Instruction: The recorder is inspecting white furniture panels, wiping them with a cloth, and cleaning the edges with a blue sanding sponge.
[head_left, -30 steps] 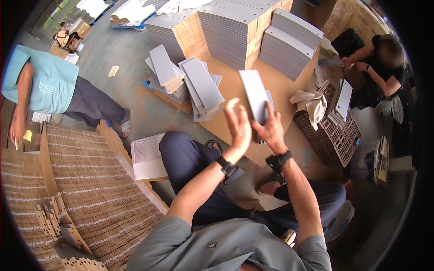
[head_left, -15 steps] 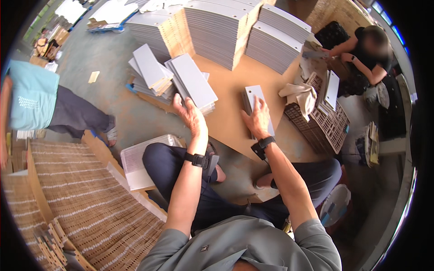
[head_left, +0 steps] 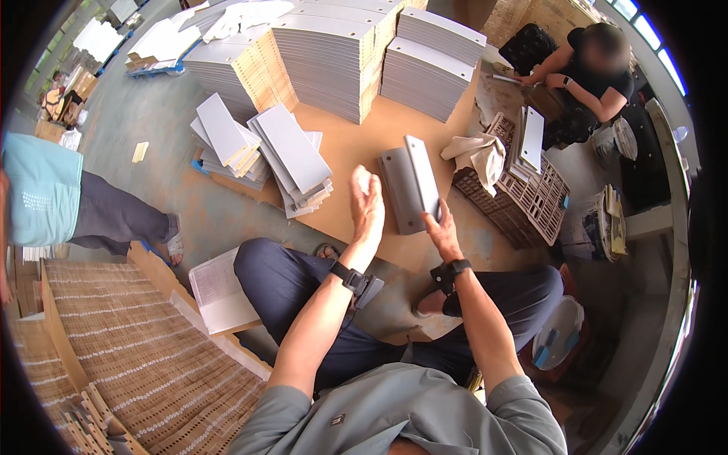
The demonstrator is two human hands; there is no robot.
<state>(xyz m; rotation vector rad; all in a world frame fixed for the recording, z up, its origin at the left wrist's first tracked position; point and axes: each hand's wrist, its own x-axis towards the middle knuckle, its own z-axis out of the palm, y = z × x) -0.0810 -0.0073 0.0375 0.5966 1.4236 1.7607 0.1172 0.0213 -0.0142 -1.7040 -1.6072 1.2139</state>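
My right hand (head_left: pixel 444 227) grips the near end of a narrow grey panel (head_left: pixel 422 171), which stands tilted on its long edge. Flush beside it on the left lies another grey panel (head_left: pixel 398 193), flat on the brown board, with small holes near its ends. Just left of these, my left hand (head_left: pixel 368 208) is raised with its fingers up and nothing visible in it; it touches neither panel. Beyond that hand is a loose pile of grey panels (head_left: pixel 292 148), next to a second untidy pile (head_left: pixel 220 129).
Tall stacks of grey panels (head_left: pixel 322 42) stand at the back of the brown board (head_left: pixel 345 136). On the right, a brown plastic crate (head_left: pixel 523 205) carries a cloth (head_left: pixel 481 159) and panels. A co-worker (head_left: pixel 599 72) sits beyond it; another person (head_left: pixel 45 189) stands at left.
My right hand has taken hold of the near end of a panel and tilted it up, exposing another beside it. My left hand has moved right, away from the pile. The view has shifted slightly.
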